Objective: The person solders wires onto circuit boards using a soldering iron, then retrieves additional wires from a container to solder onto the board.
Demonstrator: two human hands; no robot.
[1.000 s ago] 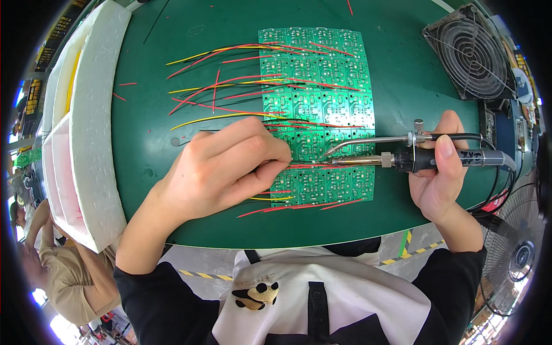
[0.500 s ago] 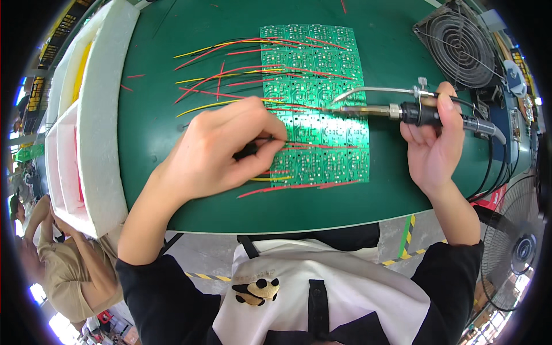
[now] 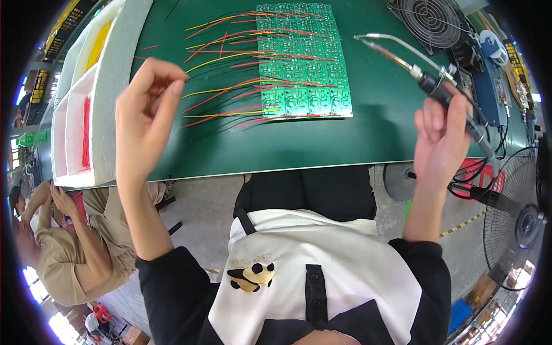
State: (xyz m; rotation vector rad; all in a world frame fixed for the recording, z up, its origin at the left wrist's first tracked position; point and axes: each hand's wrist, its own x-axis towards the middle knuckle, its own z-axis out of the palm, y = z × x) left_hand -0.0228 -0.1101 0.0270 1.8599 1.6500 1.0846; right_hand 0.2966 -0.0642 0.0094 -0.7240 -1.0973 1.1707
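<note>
My left hand [image 3: 146,115] is raised off the bench, left of the boards, its thumb and forefinger pinched together; whatever they hold, if anything, is too small to make out. In my right hand [image 3: 440,135] is a soldering iron [image 3: 430,83] with a thin curved metal feed tube beside its shaft. Its tip is up to the right of the boards, apart from them. The green circuit board panel [image 3: 305,69] lies flat on the green bench, with many small boards in rows. Red, yellow and black wires [image 3: 221,92] run from it toward the left.
A white foam box [image 3: 109,109] with compartments of yellow wires [image 3: 99,45] and red wires [image 3: 86,132] stands at the left. A square metal-grilled fan [image 3: 434,23] sits far right, cables hang beside it, and a standing fan [image 3: 526,224] is lower right. A co-worker [image 3: 75,247] sits left.
My left hand has gone from the boards' left edge out to the left. The soldering iron has left the boards and tilted, tip up. The whole view has shifted, bringing the boards higher.
</note>
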